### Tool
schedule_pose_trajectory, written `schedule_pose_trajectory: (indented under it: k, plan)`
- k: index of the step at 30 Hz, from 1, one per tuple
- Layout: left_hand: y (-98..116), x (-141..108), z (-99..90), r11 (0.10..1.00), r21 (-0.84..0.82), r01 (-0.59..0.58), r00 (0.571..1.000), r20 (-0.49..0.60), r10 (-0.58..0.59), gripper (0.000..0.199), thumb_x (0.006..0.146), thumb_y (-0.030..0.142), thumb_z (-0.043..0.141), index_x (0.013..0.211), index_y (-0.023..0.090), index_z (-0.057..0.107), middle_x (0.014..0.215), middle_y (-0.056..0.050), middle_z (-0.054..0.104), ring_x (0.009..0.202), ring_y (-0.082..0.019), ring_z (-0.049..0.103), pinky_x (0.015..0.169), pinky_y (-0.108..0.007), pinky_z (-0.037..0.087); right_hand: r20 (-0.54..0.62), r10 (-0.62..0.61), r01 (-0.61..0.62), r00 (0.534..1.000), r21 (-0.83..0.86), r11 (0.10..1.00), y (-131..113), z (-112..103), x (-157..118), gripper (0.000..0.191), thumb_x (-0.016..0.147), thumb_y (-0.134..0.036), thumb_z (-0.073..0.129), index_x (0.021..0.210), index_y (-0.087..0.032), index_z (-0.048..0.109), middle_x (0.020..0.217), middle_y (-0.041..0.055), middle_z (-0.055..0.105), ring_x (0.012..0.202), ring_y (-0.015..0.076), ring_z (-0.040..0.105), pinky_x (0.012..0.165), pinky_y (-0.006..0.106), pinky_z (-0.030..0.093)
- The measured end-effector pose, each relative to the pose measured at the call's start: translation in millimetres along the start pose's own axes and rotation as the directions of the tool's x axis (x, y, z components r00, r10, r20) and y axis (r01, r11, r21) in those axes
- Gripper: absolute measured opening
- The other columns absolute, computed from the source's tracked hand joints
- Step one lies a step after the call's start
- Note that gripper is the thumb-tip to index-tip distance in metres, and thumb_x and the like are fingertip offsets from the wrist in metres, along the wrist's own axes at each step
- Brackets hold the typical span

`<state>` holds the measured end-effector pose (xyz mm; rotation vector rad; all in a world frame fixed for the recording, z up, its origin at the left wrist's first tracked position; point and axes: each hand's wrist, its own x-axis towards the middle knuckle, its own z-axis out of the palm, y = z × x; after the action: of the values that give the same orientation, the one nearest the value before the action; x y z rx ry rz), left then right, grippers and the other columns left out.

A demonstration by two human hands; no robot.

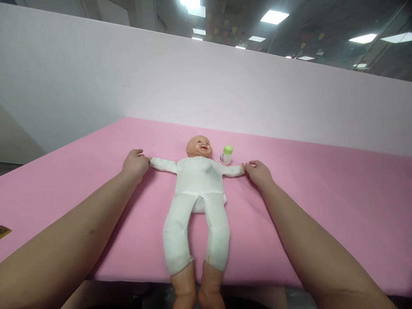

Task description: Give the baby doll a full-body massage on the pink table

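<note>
Altogether two hands (135, 165) (259, 173), one doll (200, 177) held between, one green-capped bottle (226, 156)

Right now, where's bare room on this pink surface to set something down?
The widest bare stretch of the pink surface lies right of the right hand. Another lies between the left hand and the white wall. It's crowded from the doll's head to the right hand, with the bottle between.

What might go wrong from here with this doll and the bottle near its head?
The green-capped bottle stands close to the doll, so raising the doll's nearer arm might knock it over. The doll's feet overhang the near edge of the pink surface, so a tug could slide the doll off. Uneven pulling by the left hand and right hand might twist it.
</note>
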<state>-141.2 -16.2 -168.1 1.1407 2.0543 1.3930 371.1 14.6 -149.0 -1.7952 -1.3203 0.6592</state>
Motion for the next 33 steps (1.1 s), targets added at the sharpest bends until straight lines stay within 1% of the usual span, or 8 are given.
schedule_pose_trajectory:
  k: [5,11,14,18,23,27,30,33]
  plan:
    - [1,-3,3.3,1.0,-0.011,-0.003,1.0,0.004,0.003,0.073,0.063,0.015,0.076,0.134,0.025,0.063,0.143,-0.016,0.062,0.129,-0.041,0.058,0.104,-0.057,0.048,-0.01,-0.018,0.019,1.0,0.05,0.999,0,-2,-3,0.049,0.078,-0.05,0.081,0.119,-0.025,0.071,0.121,0.0105,0.075,0.111,0.0312,0.07,0.094,0.042,0.059]
    - [17,-15,10.6,0.83,-0.535,0.161,0.987,0.083,-0.138,0.032,0.067,0.009,0.07,0.097,0.017,0.063,0.099,-0.009,0.066,0.097,-0.026,0.067,0.093,-0.046,0.056,0.07,0.046,-0.066,0.997,0.335,0.94,-7,6,-10,0.076,0.078,-0.039,0.083,0.144,-0.023,0.051,0.127,0.0133,0.072,0.1,0.0263,0.075,0.08,0.041,0.068]
    - [32,-27,10.9,0.798,-0.59,0.124,0.991,0.12,-0.065,0.017,0.073,0.013,0.07,0.086,0.017,0.06,0.089,-0.005,0.064,0.09,-0.021,0.067,0.09,-0.041,0.06,0.105,0.028,-0.068,0.994,0.405,0.912,-15,9,-15,0.056,0.081,-0.037,0.08,0.131,-0.021,0.06,0.125,0.0123,0.073,0.099,0.0252,0.076,0.078,0.039,0.069]
    - [62,-62,6.4,0.774,-0.631,-0.049,0.984,0.104,0.147,0.037,0.077,0.021,0.081,0.112,0.022,0.069,0.117,-0.006,0.071,0.11,-0.023,0.069,0.1,-0.039,0.058,0.035,-0.174,0.135,0.984,0.489,0.862,-36,8,-39,0.042,0.086,-0.042,0.078,0.122,-0.022,0.068,0.121,0.01,0.075,0.103,0.0265,0.075,0.081,0.041,0.069]
    - [91,-117,2.2,0.754,-0.218,-0.619,0.698,0.287,0.656,0.038,0.093,0.037,0.07,0.129,0.026,0.073,0.127,-0.006,0.075,0.113,-0.026,0.071,0.103,-0.039,0.055,0.027,-0.635,0.609,0.772,0.253,0.751,-68,10,-95,0.034,0.089,-0.034,0.078,0.123,-0.029,0.073,0.118,0.0038,0.077,0.104,0.0241,0.074,0.088,0.04,0.064]
    - [98,-135,-0.4,0.474,-0.005,-0.88,0.357,0.651,0.669,0.046,0.102,0.032,0.051,0.146,0.029,0.064,0.142,-0.004,0.07,0.126,-0.028,0.068,0.105,-0.041,0.054,0.284,-0.854,0.882,0.436,0.053,0.468,-83,17,-126,0.028,0.097,-0.022,0.067,0.122,-0.03,0.075,0.114,0.0016,0.079,0.104,0.0225,0.073,0.095,0.04,0.058]
    - [99,-138,-1.2,0.377,0.027,-0.926,0.279,0.721,0.634,0.053,0.101,0.025,0.048,0.153,0.029,0.058,0.155,-0.004,0.059,0.14,-0.027,0.059,0.115,-0.042,0.048,0.443,-0.857,0.957,0.263,-0.006,0.29,-90,19,-132,0.03,0.098,-0.016,0.063,0.122,-0.03,0.076,0.117,0.0023,0.079,0.108,0.0238,0.071,0.099,0.042,0.054]
    - [97,-138,0.0,0.31,0.004,-0.951,0.203,0.762,0.615,0.057,0.098,0.021,0.053,0.154,0.03,0.057,0.161,-0.003,0.051,0.147,-0.026,0.052,0.125,-0.043,0.036,0.543,-0.814,0.975,0.207,-0.046,0.217,-94,18,-133,0.035,0.096,-0.012,0.064,0.123,-0.032,0.077,0.12,0.0022,0.079,0.11,0.0249,0.071,0.101,0.044,0.052]
